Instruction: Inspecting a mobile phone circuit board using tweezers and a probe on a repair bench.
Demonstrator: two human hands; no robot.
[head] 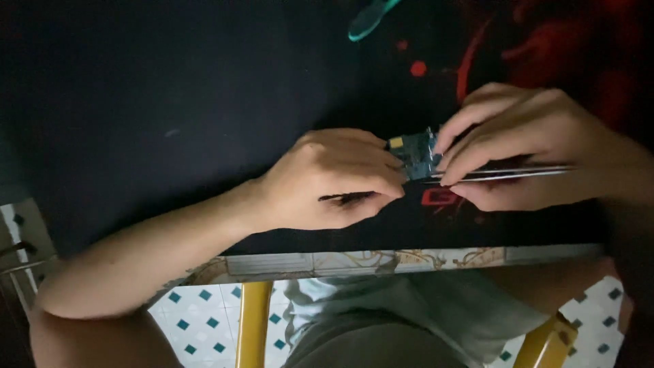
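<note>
A small blue-green circuit board (414, 154) with a yellow part at one corner is pinched between both hands above a black mat (170, 116). My left hand (334, 180) grips the board's near edge with thumb and fingertips. My right hand (538, 146) holds thin metal tweezers (504, 174) lying across its fingers, their tips at the board, while its forefingers rest on the board's right side.
The mat has red markings (470, 61) at its far right. A teal tool end (371, 19) lies at the far edge. The table's patterned front edge (354, 260) runs below the hands. Yellow stool legs (253, 324) stand on tiled floor.
</note>
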